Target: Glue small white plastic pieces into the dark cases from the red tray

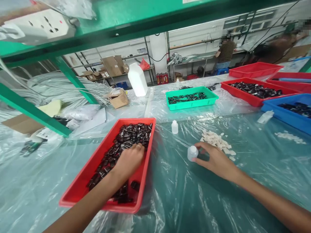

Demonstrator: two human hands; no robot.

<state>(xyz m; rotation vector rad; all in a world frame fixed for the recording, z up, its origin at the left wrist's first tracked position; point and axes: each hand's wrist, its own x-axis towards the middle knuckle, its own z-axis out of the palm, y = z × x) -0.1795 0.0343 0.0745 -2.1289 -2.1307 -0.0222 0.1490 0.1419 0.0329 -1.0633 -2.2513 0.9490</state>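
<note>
My left hand (131, 158) reaches into a red tray (68, 195) full of small black plastic parts (131, 134). Its fingers curl down among the parts, and their tips are hidden. Between thumb and fingers, my right hand (216, 160) grips a small translucent squeeze bottle (192, 153) with a white top, over the plastic-covered table. Just behind that hand lies a loose pile of small off-white pieces (216, 139). Another small dropper bottle (174, 127) stands upright between the red tray and the pile.
A green tray (191, 104) of black parts sits farther back. To the right are a red tray (255, 102) and a blue tray (289, 113), both holding dark parts. A white jug (138, 81) stands behind. A green shelf beam (145, 19) crosses above; a person (225, 51) is in the background.
</note>
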